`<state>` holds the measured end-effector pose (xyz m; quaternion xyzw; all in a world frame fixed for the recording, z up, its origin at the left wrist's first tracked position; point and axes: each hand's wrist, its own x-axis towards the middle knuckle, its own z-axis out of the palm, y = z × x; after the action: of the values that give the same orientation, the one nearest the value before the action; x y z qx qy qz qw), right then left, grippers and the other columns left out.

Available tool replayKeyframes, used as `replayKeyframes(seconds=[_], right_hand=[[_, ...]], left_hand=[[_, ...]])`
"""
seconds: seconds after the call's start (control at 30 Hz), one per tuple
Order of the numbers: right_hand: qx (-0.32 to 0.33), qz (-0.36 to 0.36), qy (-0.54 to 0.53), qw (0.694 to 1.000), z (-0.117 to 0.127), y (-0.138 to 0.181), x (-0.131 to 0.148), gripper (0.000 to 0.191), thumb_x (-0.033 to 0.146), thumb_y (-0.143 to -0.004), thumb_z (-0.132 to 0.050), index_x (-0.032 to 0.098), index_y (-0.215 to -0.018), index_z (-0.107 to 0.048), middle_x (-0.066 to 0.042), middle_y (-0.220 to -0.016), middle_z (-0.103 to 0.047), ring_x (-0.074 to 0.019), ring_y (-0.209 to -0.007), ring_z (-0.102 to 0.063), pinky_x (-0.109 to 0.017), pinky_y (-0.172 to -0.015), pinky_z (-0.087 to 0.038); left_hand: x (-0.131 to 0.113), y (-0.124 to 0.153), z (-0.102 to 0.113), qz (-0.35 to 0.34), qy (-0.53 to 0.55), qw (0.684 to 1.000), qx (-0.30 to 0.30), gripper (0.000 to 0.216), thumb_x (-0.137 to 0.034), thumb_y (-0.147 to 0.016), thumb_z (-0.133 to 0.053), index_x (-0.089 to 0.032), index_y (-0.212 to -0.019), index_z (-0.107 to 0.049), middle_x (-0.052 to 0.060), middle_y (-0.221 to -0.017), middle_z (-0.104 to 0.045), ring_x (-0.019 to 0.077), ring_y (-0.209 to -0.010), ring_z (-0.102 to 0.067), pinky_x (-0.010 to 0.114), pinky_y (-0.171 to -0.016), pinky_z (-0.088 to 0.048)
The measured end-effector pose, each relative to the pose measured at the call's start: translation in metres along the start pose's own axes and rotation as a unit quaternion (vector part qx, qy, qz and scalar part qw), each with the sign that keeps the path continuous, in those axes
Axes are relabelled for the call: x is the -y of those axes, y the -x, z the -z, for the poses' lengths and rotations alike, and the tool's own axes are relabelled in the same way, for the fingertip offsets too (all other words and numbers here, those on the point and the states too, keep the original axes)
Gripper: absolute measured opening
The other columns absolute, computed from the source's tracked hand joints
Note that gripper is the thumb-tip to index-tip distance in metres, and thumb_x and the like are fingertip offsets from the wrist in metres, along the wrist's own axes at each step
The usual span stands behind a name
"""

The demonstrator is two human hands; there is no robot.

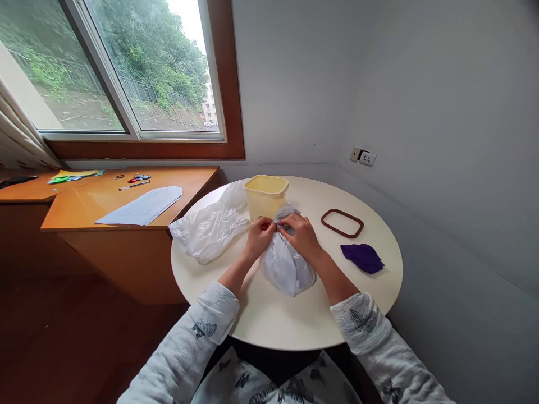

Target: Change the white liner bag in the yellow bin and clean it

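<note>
Both my hands pinch the gathered neck of a filled white plastic bag (pixel 287 269), which rests on the round table near its middle. My left hand (pixel 260 235) grips the neck from the left, fingers closed. From the right, my right hand (pixel 300 233) holds it with bent fingers. The bag's greyish top bunches up above my fingertips; whether it is knotted I cannot tell. Just behind stands a pale yellow bin (pixel 265 196), its lower part partly hidden by my hands. Another white plastic bag (pixel 210 230), crumpled and flat, lies left of the bin.
On the right of the round table (pixel 295 331) lie a brown rounded frame (pixel 342 223) and a dark purple cloth (pixel 362 258). A wooden desk (pixel 76 207) at left carries paper sheets (pixel 143 206), a pen (pixel 133 185) and small items. Walls and a window border the table.
</note>
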<state>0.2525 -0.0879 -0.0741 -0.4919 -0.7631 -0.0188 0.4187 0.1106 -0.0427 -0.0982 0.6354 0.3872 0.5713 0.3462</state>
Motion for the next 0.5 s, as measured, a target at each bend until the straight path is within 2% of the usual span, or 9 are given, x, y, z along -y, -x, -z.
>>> replayKeyframes(seconds=[0.33,0.5], right_hand=[[-0.016,-0.040,0.036,0.998,-0.0025,-0.0013,-0.0028,0.009,0.025,-0.082,-0.055,0.021,-0.085,-0.061,-0.004,-0.089,-0.068,-0.0200,-0.090,-0.059,-0.034,-0.082,-0.037],[-0.010,-0.024,0.029,0.999,-0.0013,-0.0008,-0.0018,0.008,0.024,-0.081,-0.055,0.020,-0.080,-0.062,-0.003,-0.085,-0.068,-0.0186,-0.085,-0.060,-0.033,-0.081,-0.036]], left_hand=[[-0.0015,0.0020,-0.0016,0.003,0.019,0.999,0.037,0.016,-0.030,-0.071,-0.062,-0.015,-0.068,-0.060,0.001,-0.066,-0.058,0.0110,-0.062,-0.052,0.023,-0.058,-0.041],[-0.0016,0.0030,-0.0016,-0.016,0.033,0.998,0.047,0.015,-0.029,-0.073,-0.060,-0.015,-0.068,-0.059,0.000,-0.067,-0.056,0.0107,-0.062,-0.052,0.023,-0.058,-0.041]])
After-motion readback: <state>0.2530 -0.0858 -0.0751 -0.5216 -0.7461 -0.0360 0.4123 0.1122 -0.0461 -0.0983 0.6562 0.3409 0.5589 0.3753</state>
